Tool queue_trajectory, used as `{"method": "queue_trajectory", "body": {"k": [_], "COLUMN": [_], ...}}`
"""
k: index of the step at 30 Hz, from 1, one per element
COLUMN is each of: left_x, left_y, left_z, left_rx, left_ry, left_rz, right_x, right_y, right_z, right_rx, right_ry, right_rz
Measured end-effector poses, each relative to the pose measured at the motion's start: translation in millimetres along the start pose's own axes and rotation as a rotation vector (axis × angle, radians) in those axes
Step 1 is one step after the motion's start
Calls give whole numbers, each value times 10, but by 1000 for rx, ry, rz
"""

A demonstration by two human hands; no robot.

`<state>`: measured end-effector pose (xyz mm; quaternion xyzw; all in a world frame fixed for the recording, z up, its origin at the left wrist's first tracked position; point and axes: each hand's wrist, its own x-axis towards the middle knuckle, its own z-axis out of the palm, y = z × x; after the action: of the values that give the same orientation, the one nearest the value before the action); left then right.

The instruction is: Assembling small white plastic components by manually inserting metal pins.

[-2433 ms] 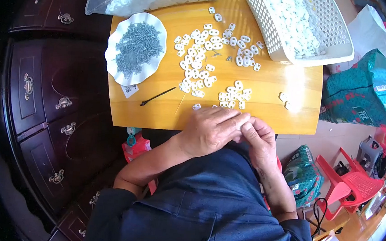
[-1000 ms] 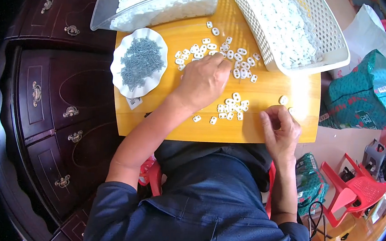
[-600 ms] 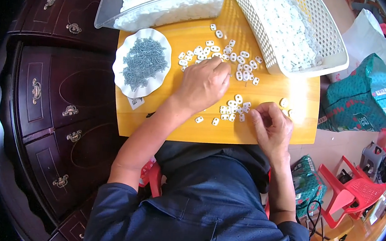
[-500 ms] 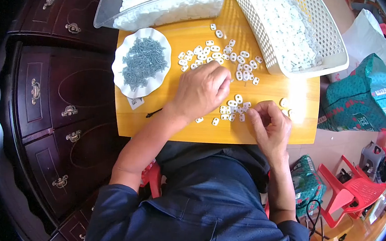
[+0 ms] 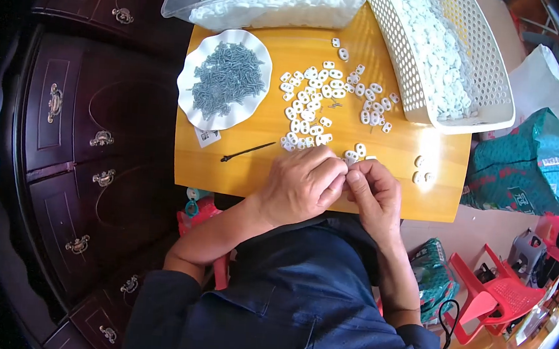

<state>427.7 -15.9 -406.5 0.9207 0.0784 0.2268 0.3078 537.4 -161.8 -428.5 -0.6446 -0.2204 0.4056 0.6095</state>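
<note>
Over the near part of the table, the fingertips of my left hand (image 5: 303, 184) and my right hand (image 5: 379, 199) meet. Both hands are closed in a pinch, and whatever sits between the fingers is too small and hidden to name. Just beyond the fingertips lie a few small white two-hole plastic pieces (image 5: 360, 149). More of these pieces (image 5: 315, 98) are spread across the middle of the table, with several loose screws (image 5: 335, 105) among them. To the left, a white wavy-rimmed plate (image 5: 185, 101) bears a heap of grey screws (image 5: 228, 78).
A thin black rod (image 5: 248, 152) lies left of my hands. At the back stand a clear bin (image 5: 279, 17) and a white perforated basket (image 5: 504, 120), both full of white pieces. Dark drawers (image 5: 67, 118) flank the left side; a teal bag (image 5: 523, 164) and red chair (image 5: 500, 293) stand right.
My left hand has come back toward me from the scattered pieces and now meets my right hand at the fingertips. The view has shifted a little.
</note>
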Motion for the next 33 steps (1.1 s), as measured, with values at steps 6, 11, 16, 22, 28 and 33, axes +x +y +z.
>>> {"method": "queue_trajectory", "body": {"k": [6,11,16,22,28,33], "left_x": [-59,-77,-61,-101,-163,-220], "left_y": [-24,-37,-49,-46,-94,-130], "left_z": [38,44,-2,26,33,-35], "left_rx": [-159,-177,-297,-444,-416,-391], "left_ry": [112,125,103,76,114,167], "left_rz": [-61,-128,-216,-334,-326,-341], "right_x": [33,53,88,128,202,487], "right_y": [-47,-8,-66,-81,-127,-266], "right_z": [122,156,170,203,257,202], "right_rx": [12,76,91,-88,-109,-476], "right_ry": [25,32,32,41,17,59], "right_rz": [-28,16,-19,-154,-128,-290]}}
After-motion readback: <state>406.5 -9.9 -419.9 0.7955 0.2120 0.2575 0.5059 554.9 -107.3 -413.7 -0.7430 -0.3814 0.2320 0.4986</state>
